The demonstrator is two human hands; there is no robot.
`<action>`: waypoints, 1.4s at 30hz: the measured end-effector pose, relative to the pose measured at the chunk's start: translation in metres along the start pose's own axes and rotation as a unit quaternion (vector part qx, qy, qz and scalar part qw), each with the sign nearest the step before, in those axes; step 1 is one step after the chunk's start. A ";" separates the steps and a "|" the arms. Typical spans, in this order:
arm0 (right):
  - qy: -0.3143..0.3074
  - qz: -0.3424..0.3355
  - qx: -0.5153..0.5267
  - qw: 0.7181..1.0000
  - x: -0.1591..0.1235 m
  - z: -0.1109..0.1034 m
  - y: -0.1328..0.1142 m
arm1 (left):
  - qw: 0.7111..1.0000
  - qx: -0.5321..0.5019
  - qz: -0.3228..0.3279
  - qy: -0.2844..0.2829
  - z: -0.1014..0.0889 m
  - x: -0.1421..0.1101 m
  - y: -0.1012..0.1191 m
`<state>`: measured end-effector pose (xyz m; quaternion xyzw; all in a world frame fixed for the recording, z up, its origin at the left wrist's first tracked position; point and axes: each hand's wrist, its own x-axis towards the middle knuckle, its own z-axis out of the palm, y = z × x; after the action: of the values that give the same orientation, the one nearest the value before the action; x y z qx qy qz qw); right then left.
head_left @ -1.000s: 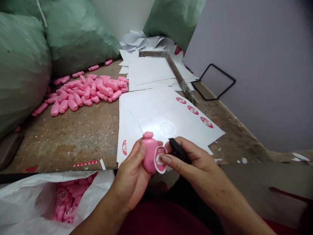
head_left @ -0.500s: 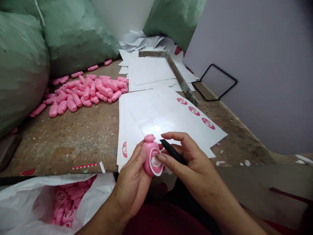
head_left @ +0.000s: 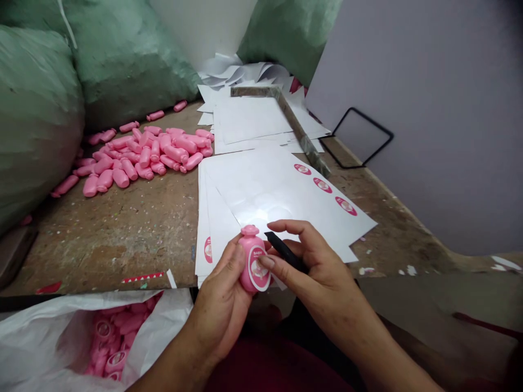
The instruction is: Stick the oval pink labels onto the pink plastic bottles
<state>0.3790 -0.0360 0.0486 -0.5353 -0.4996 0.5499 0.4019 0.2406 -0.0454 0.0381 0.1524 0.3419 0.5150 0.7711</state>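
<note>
Two bare hands meet at the near edge of a worn brown wooden counter. My left hand is wrapped around a small, glossy pink plastic bottle, neck up, just in front of the stacked white paper sheets. My right hand grips a slim black tool among its fingers, forefinger raised, while its thumb rests on the white-rimmed oval pink label on the bottle's front. Whether the label's lower rim is fully stuck, I cannot tell.

Done well, in my judgement, the pressing calls for a steady left grip, the print straight beneath the neck, and a thumb stroke from the middle outward, so that no bubble or lifted rim is left. The black tool's tip points toward the bottle and would best stay clear of the soft-looking plastic.

Three printed pink ovals line the right edge of the top sheet. On the counter's left side spreads a heap of plain pink bottles; below the near edge, at left, an open white plastic sack holds more, some labelled.
</note>
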 end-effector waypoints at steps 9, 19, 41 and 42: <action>0.009 -0.004 -0.020 1.000 0.002 0.000 -0.002 | 0.999 0.037 0.009 0.016 0.000 -0.002 0.000; 0.015 -0.070 -0.168 0.983 0.002 -0.003 0.000 | 0.985 0.172 0.026 0.006 -0.006 -0.005 -0.004; 0.010 -0.065 0.007 0.998 0.012 -0.013 0.003 | 0.992 0.098 -0.084 -0.016 0.000 -0.012 0.011; 0.018 -0.068 -0.005 0.997 0.010 -0.013 0.001 | 0.992 0.094 -0.078 -0.009 0.001 -0.010 0.012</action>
<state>0.3914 -0.0244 0.0462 -0.5115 -0.5306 0.5091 0.4445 0.2308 -0.0497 0.0496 0.2018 0.3927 0.4177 0.7941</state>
